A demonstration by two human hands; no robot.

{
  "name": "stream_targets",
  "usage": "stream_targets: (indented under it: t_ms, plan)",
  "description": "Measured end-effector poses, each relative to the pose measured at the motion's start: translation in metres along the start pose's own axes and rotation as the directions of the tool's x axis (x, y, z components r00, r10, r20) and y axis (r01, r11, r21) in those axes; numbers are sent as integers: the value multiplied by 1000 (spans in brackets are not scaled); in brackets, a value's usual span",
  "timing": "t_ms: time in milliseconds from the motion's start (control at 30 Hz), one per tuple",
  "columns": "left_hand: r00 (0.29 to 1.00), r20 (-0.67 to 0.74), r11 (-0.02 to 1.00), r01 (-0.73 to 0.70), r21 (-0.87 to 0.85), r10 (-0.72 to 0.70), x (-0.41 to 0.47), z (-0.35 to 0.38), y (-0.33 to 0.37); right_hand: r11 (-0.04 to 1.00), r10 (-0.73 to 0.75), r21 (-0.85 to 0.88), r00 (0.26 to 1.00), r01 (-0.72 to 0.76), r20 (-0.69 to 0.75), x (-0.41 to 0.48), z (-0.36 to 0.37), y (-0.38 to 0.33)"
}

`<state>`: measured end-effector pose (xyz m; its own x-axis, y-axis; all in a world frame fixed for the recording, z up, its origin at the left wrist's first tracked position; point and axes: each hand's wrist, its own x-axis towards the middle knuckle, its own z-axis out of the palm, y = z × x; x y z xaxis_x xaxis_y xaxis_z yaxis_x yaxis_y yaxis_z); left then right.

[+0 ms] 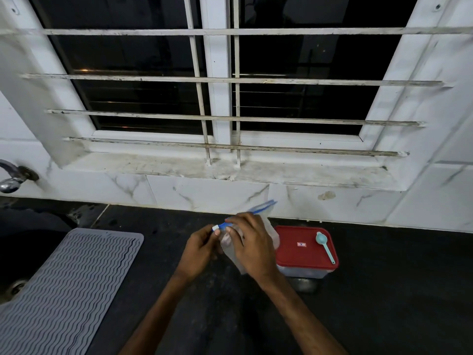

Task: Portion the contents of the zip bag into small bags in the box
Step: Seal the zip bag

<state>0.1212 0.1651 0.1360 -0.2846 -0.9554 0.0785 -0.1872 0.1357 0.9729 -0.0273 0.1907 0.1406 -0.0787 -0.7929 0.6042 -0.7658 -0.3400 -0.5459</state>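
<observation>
**While both hands work the zip: spill risk, contents unreadable**

Since both hands are on it, the zip bag (272, 234) is held upright at frame centre over the dark worktop (384, 290). Whether its base rests on the worktop I cannot tell. Left hand (201, 252) pinches the white slider (215, 228) at the 9 o'clock end of the blue zip. Right hand (252, 247) grips the bag top, fingers curled over it.

Risks (judgement):
- A hard tug on the slider could jerk the limp bag sideways and throw contents onto the worktop once the mouth opens.
- Right hand squeezes high up, so pressure could push contents out as the zip parts.
- Box (304, 252) sits just beside the bag at 3 o'clock with its red lid on. The small bags cannot be reached until it opens, which needs a free hand, and the open bag may slump if let go.
- Scoop (325, 248) lies loose on the lid, bowl toward 11 o'clock, and would slide off if the lid is lifted first.

Hard to make out:
- Bag contents: pale haze only, mostly behind the right hand.
- How far the zip is open.
- Small bags: box wall is cloudy, nothing readable inside.
- Dark object under the box at 6 o'clock, unidentified.
- Mat (69, 285) at 8 o'clock and tap (12, 178) at 9 o'clock are cut by the frame edge.
</observation>
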Motion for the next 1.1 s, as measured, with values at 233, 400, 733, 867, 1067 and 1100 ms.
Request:
stream_targets:
  t_ms: [233,400,733,867,1067,1100]
  plan:
    - [999,41,999,-28,-37,29,5,-20,-4,999,43,-20,956,-38,292,19,-1,6]
    - [996,-92,990,-9,-138,-4,4,-20,-6,958,148,194,947,-209,285,20,1,3]
    - [989,-151,991,-31,-127,11,5,-16,-3,824,247,394,884,-407,396,24,6,0]
    - [988,-151,991,-37,-128,17,7,-12,-1,812,278,413,895,-413,348,25,10,-2]
    - [970,-244,983,-57,-172,13,5,-5,-3,817,284,393,888,-421,361,33,10,-3]
    - [966,-256,985,-67,-162,24,5,-4,-3,812,283,398,885,-426,370,33,10,-3]
